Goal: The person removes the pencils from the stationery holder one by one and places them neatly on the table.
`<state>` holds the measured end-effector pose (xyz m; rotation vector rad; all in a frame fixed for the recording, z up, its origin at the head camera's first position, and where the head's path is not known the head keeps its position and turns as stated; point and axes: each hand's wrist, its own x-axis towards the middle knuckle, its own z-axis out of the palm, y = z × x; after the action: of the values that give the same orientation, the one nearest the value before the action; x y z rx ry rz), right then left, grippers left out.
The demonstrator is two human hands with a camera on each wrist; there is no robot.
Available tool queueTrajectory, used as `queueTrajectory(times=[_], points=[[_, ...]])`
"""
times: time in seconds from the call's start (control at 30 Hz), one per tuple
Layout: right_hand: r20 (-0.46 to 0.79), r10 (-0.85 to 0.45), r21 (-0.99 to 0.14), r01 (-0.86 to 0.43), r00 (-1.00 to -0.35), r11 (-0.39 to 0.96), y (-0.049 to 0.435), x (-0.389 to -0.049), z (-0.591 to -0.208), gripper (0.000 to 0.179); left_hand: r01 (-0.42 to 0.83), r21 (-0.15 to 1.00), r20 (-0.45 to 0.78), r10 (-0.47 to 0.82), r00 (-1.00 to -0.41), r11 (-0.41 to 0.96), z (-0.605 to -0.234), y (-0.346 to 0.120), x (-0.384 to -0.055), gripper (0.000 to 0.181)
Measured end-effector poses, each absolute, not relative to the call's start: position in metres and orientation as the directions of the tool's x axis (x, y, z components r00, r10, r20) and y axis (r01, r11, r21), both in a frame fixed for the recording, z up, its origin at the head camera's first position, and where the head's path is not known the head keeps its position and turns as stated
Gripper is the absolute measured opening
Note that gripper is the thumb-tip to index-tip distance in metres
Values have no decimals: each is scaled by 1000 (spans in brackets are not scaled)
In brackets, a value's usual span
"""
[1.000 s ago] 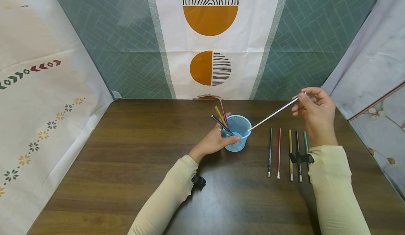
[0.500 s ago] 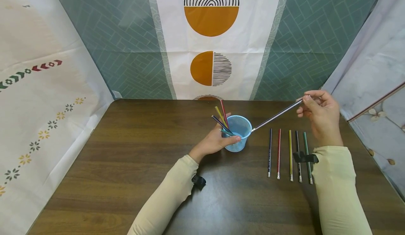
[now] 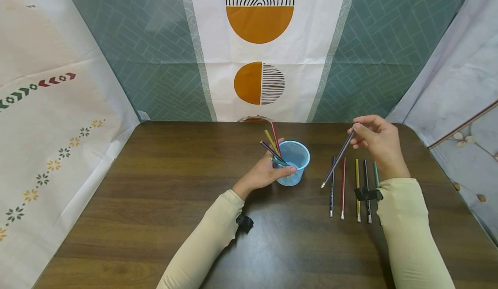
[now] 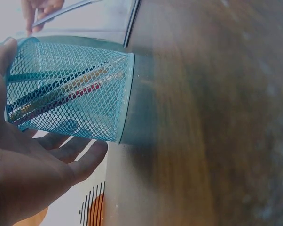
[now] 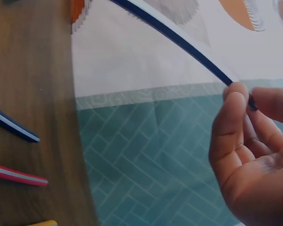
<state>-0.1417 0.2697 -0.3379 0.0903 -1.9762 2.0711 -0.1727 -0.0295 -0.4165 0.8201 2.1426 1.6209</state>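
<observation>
My left hand (image 3: pixel 261 174) grips a light-blue mesh pencil cup (image 4: pixel 80 89), thumb at its rim and fingers round its far side. Inside lean several pencils, among them a red pencil (image 3: pixel 276 140), a yellow pencil (image 3: pixel 269 139) and a dark blue one. To the right, my right hand (image 3: pixel 379 142) pinches a dark blue striped pencil (image 5: pixel 179 41) near one end between thumb and fingertips. Its eraser end slants down and left, overlapping the row of pencils in the head view.
Beneath the right hand, several pencils lie side by side on the wooden table (image 3: pixel 163 220): a dark blue pencil (image 3: pixel 331 194), a red pencil (image 3: pixel 343 189), a yellow pencil (image 3: pixel 358 189), a dark one and a green one. Patterned cloths hang behind and at both sides.
The pencil in my right hand has swung away from the cup's rim, its eraser end now lower and over the row. The right hand has shifted left and slightly down; the left stays put.
</observation>
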Motion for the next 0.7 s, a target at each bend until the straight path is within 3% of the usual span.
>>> queueTrajectory(times=[0.27,0.7], points=[[107,52,-942,-85,-993,324,259,-152,-354,12,257,941,77,600,-796,220,-417,-30,-171,88],[18,2,-894,-16,-1000,449,252,-156,-367,25,259,937,74,592,-803,235,-415,-30,-171,89]])
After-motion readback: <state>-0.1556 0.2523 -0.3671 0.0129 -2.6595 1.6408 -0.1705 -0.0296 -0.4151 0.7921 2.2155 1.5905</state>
